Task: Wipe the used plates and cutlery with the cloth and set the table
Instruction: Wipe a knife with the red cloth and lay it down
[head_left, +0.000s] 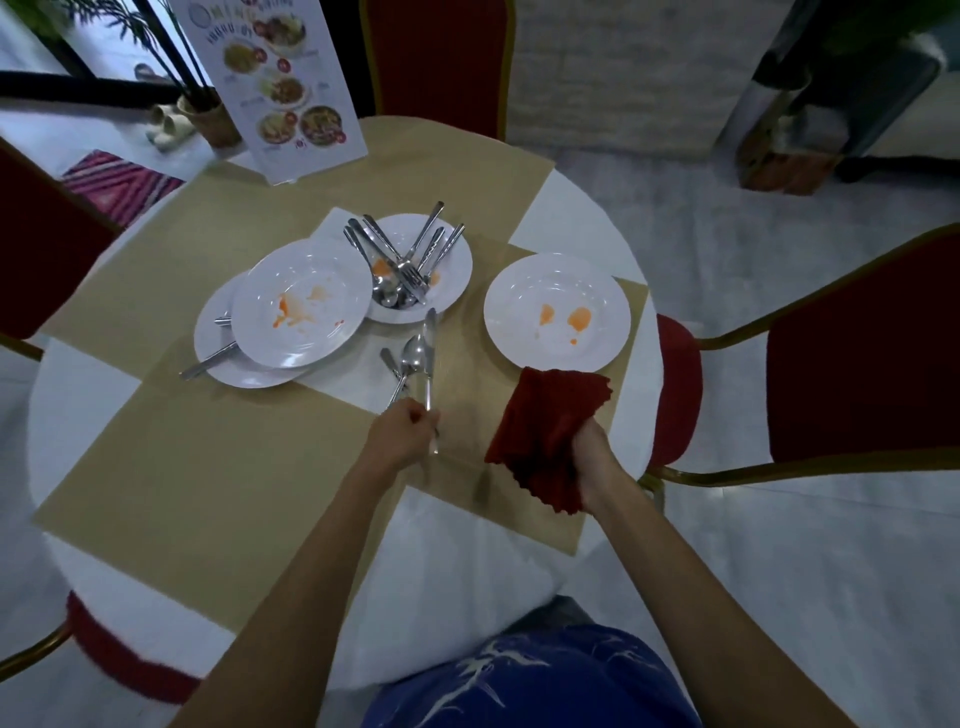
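Note:
My left hand (402, 430) grips the handles of a knife (429, 364), a spoon (413, 355) and a fork (390, 362), which point away from me over a white napkin. My right hand (592, 457) holds a crumpled red cloth (545, 426) just below a white plate (557, 310) with orange sauce stains. At the left, a stained plate (301, 304) is stacked on another plate (234, 364) with cutlery sticking out between them. Behind, a third plate (452, 260) holds a pile of several forks and spoons (405, 265).
The round table (93, 395) has a white cloth with a beige overlay (208, 467). A standing menu card (280, 83) and a small plant pot (208, 117) are at the far left edge. Red chairs stand at the far side (436, 57), right (857, 364) and left (36, 244).

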